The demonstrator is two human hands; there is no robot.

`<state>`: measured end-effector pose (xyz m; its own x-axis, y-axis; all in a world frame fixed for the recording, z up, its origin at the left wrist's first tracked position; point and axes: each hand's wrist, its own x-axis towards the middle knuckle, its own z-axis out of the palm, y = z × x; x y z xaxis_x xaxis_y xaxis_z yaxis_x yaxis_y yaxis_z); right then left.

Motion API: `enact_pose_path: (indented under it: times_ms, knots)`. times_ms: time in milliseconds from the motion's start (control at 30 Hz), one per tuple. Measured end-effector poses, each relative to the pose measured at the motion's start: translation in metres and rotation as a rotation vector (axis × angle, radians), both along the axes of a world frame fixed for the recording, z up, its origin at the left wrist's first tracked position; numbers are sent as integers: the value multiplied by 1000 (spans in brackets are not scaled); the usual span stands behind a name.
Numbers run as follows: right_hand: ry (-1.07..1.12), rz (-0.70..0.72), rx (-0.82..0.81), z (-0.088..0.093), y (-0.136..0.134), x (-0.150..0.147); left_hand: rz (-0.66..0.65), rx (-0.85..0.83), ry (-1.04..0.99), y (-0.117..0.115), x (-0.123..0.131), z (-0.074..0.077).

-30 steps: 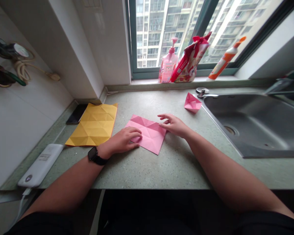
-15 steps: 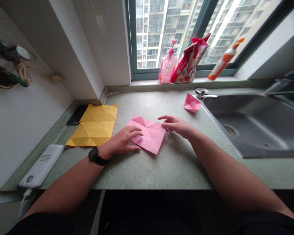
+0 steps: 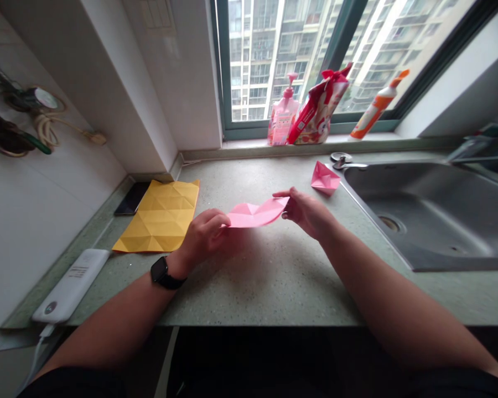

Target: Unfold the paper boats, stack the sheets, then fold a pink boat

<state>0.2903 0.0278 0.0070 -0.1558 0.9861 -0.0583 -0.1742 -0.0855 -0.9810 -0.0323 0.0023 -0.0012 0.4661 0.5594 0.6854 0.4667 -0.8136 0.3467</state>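
A creased pink sheet of paper [image 3: 255, 215] is held up off the counter, bowed and seen nearly edge-on. My left hand [image 3: 207, 229] pinches its left edge between thumb and fingers. At the opposite corner my right hand [image 3: 305, 211] has the paper against its fingers, the index finger reaching along the far side; part of this grip is hidden. A folded pink paper piece [image 3: 325, 178] rests on the counter beyond my right hand. To the left of my left hand lies creased yellow paper [image 3: 160, 215].
A black phone [image 3: 131, 199] is partly under the yellow paper. A white power bank [image 3: 71, 284] with a cable lies at the left. The steel sink [image 3: 402, 243] is on the right. A pump bottle [image 3: 282, 116], a red bag [image 3: 321, 108] and an orange-white bottle [image 3: 375, 110] stand on the sill.
The pink sheet has risen from the counter and tilted. My left hand has gone from lying on it to pinching its left edge; my right hand has closed in on its right corner.
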Motion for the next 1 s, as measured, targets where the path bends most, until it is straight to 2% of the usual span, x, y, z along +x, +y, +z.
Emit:
enact_pose_path:
  times_ms: [133,267,333,433,533,633,800,900,933,1000]
  knots:
    - [-75,15,180,2,-5,-6,35,-175,-284,4,-4,2]
    - [-146,111,226,-1,-11,-20,1,-546,-545,6,-1,4]
    - [-136,130,231,-3,-14,-26,-8,-689,-609,5,2,6]
    - [-130,114,246,-2,-19,-31,-9,-769,-648,3,5,8]
    - [-126,58,268,2,-22,-30,-4,-768,-667,1,7,9]
    - [-115,-11,265,3,-20,-25,55,-767,-609,1,7,5]
    - [-324,-16,88,-18,-1,-13,129,-830,-329,10,4,-7]
    - [-664,-98,98,-30,11,-4,246,-611,-133,12,2,-11]
    - [-792,-161,168,-32,13,-2,253,-516,-68,11,1,-11]
    - [-977,-254,371,-32,14,1,172,-376,53,9,1,-11]
